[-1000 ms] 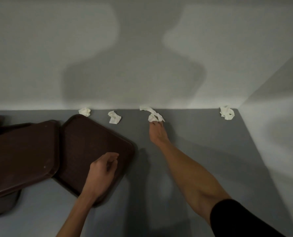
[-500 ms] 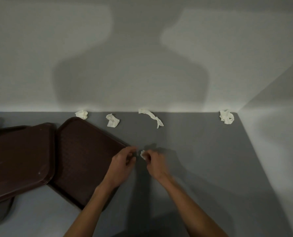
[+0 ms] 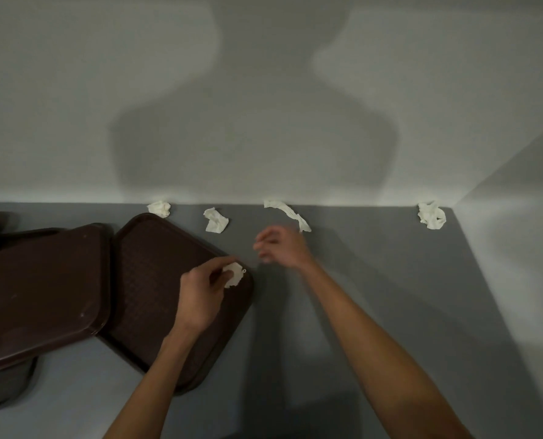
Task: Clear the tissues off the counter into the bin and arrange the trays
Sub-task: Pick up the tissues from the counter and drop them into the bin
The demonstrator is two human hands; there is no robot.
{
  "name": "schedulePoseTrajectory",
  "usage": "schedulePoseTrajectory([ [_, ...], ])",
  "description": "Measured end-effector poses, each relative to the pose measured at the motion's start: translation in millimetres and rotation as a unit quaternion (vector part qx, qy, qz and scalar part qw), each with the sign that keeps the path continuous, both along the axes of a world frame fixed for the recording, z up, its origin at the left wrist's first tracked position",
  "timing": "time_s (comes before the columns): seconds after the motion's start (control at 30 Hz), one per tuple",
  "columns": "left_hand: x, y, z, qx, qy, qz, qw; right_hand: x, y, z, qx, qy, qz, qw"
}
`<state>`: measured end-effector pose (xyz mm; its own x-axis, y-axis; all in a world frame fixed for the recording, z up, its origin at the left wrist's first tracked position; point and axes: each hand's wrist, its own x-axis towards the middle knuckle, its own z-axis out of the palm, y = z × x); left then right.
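My left hand (image 3: 202,288) pinches a small crumpled white tissue (image 3: 234,274) over the right corner of a dark brown tray (image 3: 156,280). My right hand (image 3: 283,247), blurred and with fingers apart, hovers just below a long twisted tissue (image 3: 287,213) near the wall. Three more crumpled tissues lie along the wall: one (image 3: 159,208) behind the tray, one (image 3: 215,220) to its right, one (image 3: 432,215) in the far right corner. A second brown tray (image 3: 39,289) overlaps the first on the left.
The grey counter (image 3: 374,280) ends at a white wall behind and a side wall on the right. More dark trays (image 3: 4,381) sit under the left stack at the frame's left edge. No bin is in view.
The small tissue passed from my right hand to my left, which now holds it over the tray. My right hand moved back up toward the long tissue near the wall.
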<state>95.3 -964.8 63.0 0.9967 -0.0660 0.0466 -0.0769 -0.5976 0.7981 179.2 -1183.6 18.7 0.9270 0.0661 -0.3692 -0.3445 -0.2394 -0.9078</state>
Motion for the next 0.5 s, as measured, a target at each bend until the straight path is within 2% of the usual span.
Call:
schedulePoseTrajectory([
  [0.03,-3,3,2,-0.007,-0.004,0.009,1.000,19,-8,-7,-0.153,-0.060,0.003,0.986],
  [0.07,-8,5,5,-0.014,-0.006,0.017,1.000,35,-18,-15,-0.286,-0.091,0.015,0.954],
  [0.1,-12,6,8,-0.019,-0.004,0.024,1.000,48,-29,-24,-0.362,-0.095,0.038,0.926],
  [0.23,-27,9,12,-0.051,0.027,0.042,0.997,64,-58,-65,-0.506,-0.077,0.140,0.848],
  [0.33,-35,8,11,-0.063,0.044,0.039,0.996,42,-46,-66,-0.522,-0.080,0.095,0.844],
  [0.5,-48,1,1,-0.057,0.073,-0.010,0.996,-41,-38,-55,-0.472,-0.075,0.033,0.878],
])
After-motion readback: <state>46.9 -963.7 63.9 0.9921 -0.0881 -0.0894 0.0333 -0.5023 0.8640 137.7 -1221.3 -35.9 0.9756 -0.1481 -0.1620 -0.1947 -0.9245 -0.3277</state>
